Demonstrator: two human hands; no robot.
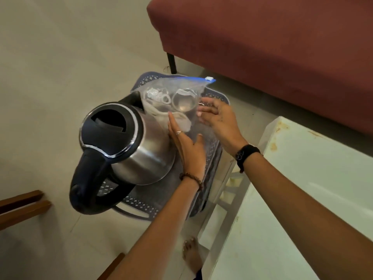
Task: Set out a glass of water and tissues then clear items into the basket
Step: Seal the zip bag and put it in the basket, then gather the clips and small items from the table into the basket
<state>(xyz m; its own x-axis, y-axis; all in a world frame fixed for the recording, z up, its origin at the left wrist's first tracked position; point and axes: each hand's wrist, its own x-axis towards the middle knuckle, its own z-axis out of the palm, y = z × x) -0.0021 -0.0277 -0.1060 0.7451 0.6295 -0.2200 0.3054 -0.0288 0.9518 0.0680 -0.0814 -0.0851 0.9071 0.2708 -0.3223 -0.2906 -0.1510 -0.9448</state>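
A dark blue perforated basket (214,158) stands on the floor. Inside it lies a steel electric kettle (129,142) with a black lid and handle, tilted toward the left. Beside the kettle stands a clear zip bag (171,98) with a blue seal, holding small clear items. My left hand (187,144) is flat with fingers straight, pressed between the kettle and the bag. At the bag's right edge is my right hand (218,116), its fingers spread and touching the plastic. Neither hand visibly grips anything.
A maroon sofa (272,43) with a black leg rises behind the basket. A white table (302,188) is at the right, close to the basket. Wooden furniture parts (22,205) show at the left edge. My bare foot (191,253) is on the beige floor.
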